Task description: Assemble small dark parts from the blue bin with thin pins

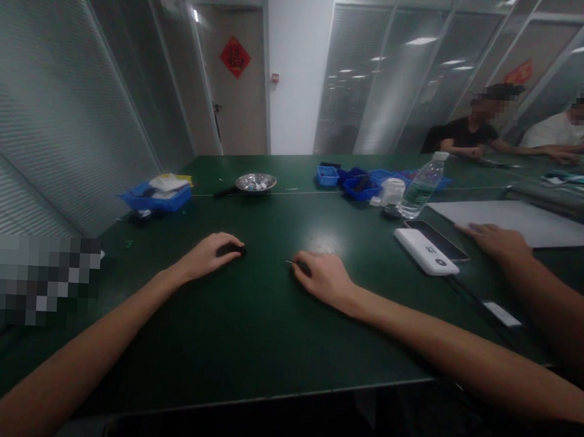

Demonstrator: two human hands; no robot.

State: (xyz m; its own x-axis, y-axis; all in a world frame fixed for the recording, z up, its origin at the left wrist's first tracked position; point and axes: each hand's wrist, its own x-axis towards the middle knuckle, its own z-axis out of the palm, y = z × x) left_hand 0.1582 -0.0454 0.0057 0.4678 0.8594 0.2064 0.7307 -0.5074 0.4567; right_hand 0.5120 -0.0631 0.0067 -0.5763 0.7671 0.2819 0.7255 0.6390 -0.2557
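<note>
My left hand (209, 253) is closed around a small black object (230, 249), its fingers over the top and the thumb along the near side. Its exact kind cannot be made out. To the right, my right hand (325, 276) grips a small dark tool with a thin metal tip (288, 262), which points left toward the other hand. Most of this tool is hidden by the fingers. Both hands rest low over the green table (251, 334), apart from each other.
A metal bowl (256, 183) with small items stands farther back. Blue baskets (156, 199) hold things at left and back right. A water bottle (422, 186), a phone (438, 239) and a white power bank (425, 251) lie right, near another person's hand (496, 241).
</note>
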